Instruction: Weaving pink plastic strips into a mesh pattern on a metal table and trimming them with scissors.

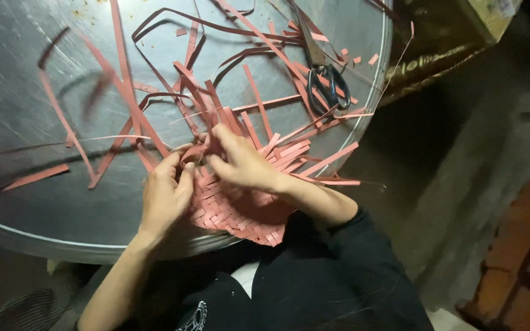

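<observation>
Head view, looking down on a round, scuffed grey metal tray table (44, 202). At centre, overlapping the table's near rim at about 6 o'clock: a flat woven mat of pinkish-red paper-like strips (234, 211), plaited in a close diagonal weave, unfinished, with loose strip ends fanning out from its far edge toward 12 and 3 o'clock. Left hand (165, 195) at the mat's 10 o'clock corner, fingers curled narrow and pinching the weave edge together with a strip end. Right hand (240, 162) at the mat's 12 o'clock edge, fingers bent and closed on strip ends at the same working corner, palm resting over the woven part. Scattered across the table from 9 to 2 o'clock: long loose pinkish-red strips (124, 92), some curled, some blurred. At 2 o'clock, near the far rim: dark-handled scissors (326, 83) lying among offcuts, well apart from both hands. Judged handling: very light, thin and pliable, likely to crease or tear under a hard pull; weave liable to loosen at the open edge. Best held flat by the finished woven area, single strips taken close to where they enter the weave.
</observation>
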